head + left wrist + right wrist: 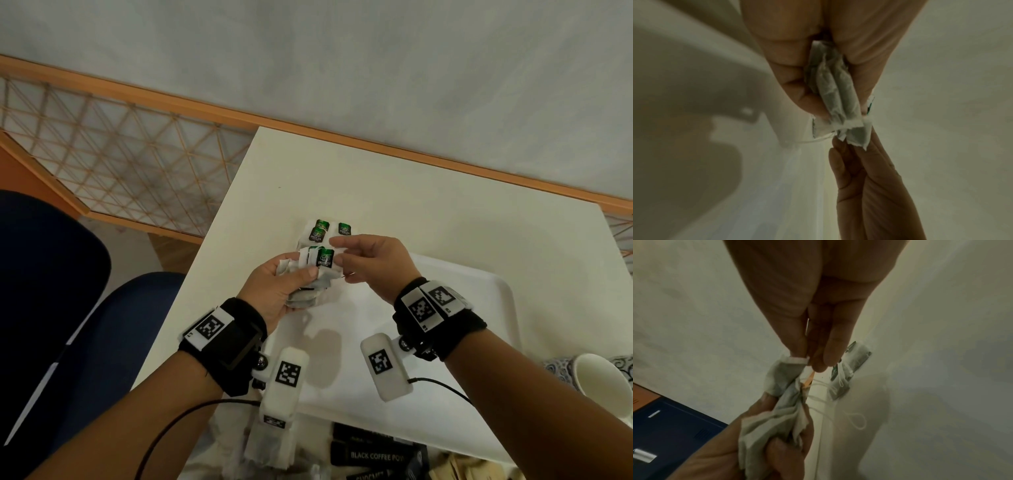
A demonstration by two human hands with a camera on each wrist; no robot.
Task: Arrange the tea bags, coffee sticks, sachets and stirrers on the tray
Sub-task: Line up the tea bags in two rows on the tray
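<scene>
Nearest the head camera, at the bottom edge, lie black coffee sticks (375,454), one reading "BLACK COFFEE", with pale wooden stirrers (452,471) just to their right and a loose heap of tea bags (270,448) to their left. A white cup (603,383) shows at the right border. Beyond them sits the white tray (493,308) on the cream surface (376,178). Above the tray's far left corner the left hand (274,294) is curled round a bunch of tea bags (308,281), thumb pressed on their front; the left wrist view shows the grey bags (838,91) packed between thumb and fingers. The right hand (373,260) pinches the top of one bag at the bunch with thumb and fingertips (826,352); a green-labelled tag (325,257) stands up between the two hands. White strings (851,417) dangle below in the right wrist view. Just beyond the hands, more tea bags with green tags (329,231) lie on the surface, close to the tray's far corner. A dark blue chair (102,342) stands to the left of the surface.
</scene>
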